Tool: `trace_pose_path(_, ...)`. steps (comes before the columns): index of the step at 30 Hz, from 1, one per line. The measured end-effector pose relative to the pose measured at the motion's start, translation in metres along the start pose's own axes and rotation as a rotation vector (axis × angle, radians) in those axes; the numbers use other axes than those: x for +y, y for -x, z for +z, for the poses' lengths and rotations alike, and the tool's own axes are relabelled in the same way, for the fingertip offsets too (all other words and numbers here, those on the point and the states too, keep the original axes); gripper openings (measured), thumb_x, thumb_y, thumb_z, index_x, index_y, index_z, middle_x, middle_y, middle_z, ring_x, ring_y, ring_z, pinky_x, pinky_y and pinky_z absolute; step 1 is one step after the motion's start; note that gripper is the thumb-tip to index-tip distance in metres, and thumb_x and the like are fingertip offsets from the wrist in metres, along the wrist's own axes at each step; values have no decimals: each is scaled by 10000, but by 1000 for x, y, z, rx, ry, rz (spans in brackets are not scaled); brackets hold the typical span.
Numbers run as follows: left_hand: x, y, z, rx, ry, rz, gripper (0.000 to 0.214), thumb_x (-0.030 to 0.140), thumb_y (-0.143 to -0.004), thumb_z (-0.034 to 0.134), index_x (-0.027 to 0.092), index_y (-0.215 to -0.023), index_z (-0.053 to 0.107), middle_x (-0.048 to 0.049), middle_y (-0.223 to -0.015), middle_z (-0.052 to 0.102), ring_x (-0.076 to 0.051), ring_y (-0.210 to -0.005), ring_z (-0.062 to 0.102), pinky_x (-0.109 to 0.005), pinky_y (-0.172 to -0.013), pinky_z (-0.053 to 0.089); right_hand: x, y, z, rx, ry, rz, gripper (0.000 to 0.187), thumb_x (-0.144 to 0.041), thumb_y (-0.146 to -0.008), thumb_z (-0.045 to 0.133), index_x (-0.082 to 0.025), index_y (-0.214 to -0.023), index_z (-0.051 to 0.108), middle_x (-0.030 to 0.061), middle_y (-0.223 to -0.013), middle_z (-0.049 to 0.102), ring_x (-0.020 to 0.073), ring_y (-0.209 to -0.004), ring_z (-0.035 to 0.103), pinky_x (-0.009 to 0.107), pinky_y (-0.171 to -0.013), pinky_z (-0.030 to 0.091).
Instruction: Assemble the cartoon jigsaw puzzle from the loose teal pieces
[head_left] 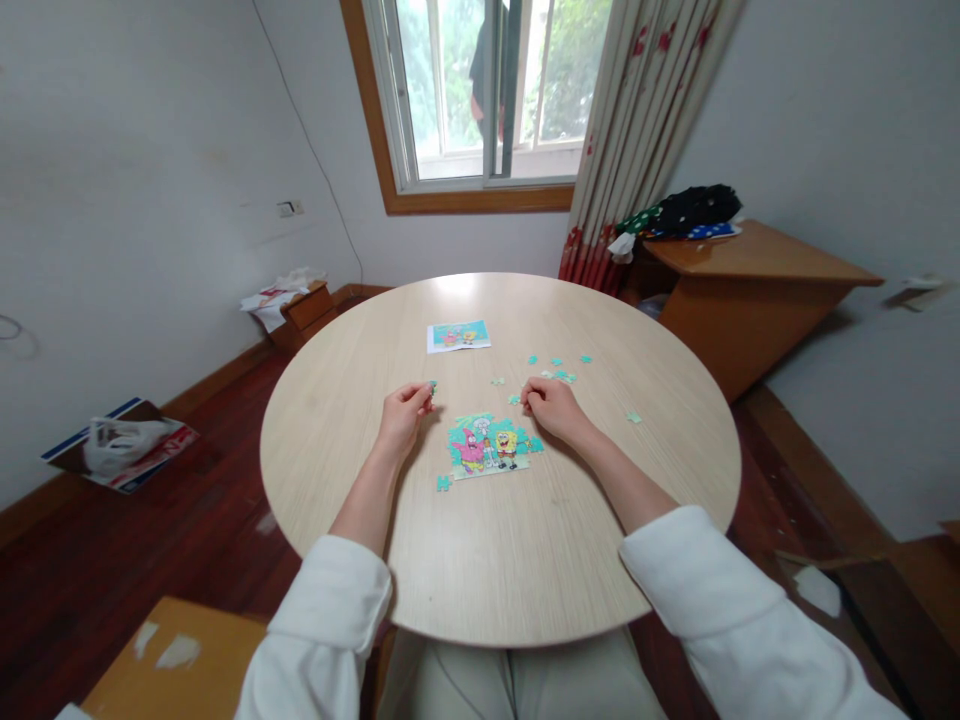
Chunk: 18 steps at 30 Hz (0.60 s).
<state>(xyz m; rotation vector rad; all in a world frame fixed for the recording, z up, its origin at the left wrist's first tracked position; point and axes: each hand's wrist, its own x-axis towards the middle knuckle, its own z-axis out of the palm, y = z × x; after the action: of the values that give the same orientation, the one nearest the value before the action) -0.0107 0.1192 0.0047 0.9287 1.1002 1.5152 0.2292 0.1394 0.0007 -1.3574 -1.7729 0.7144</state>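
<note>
A partly assembled jigsaw puzzle (480, 450) with cartoon figures lies on the round table between my hands, its edges uneven. My left hand (403, 412) is left of it and above its corner, pinching a small teal puzzle piece (433, 387) between thumb and fingers. On the other side, my right hand (555, 408) has its fingers curled together, with a pale green puzzle piece (514, 400) at the fingertips; whether that piece is lifted off the table I cannot tell. One loose teal piece (443, 483) lies by the puzzle's lower left corner.
Beyond the puzzle lies a printed reference picture (459, 336). Several loose pieces (559, 376) are scattered past my right hand, with one piece (634, 417) farther right. The round table (510, 570) reaches my lap. A wooden desk (757, 255) with cloth on it stands at the right.
</note>
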Motion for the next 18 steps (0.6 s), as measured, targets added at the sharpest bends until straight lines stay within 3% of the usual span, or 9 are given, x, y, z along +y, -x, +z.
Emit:
trace_pose_path(5,1,1,0,19,17,-32,350,370,-524,793,118,-662,592,23,-582,556,-57,-510,502,-217,-538,446,4,-3,-2,63,146,-91,197,-97,-694,467,-167,-670,650,39,-738,622,153,-732,560,274,-723,397)
trace_pose_path(9,2,2,1,16,20,-53,326,341,-545,780,118,-673,579,20,-591,565,-61,-515,516,-222,-550,448,11,-3,1,100,310,-156,183,-161,-747,542,-190,-800,714,73,-887,607,191,-869,542,353,-834,363)
trace_pose_path(18,0,0,1,7,49,-48,303,316,-531,773,119,-652,577,30,-567,547,-57,-509,505,-218,-557,447,17,-1,7,60,461,-157,157,-251,-787,608,-260,-891,725,68,-987,598,227,-968,507,406,-867,314)
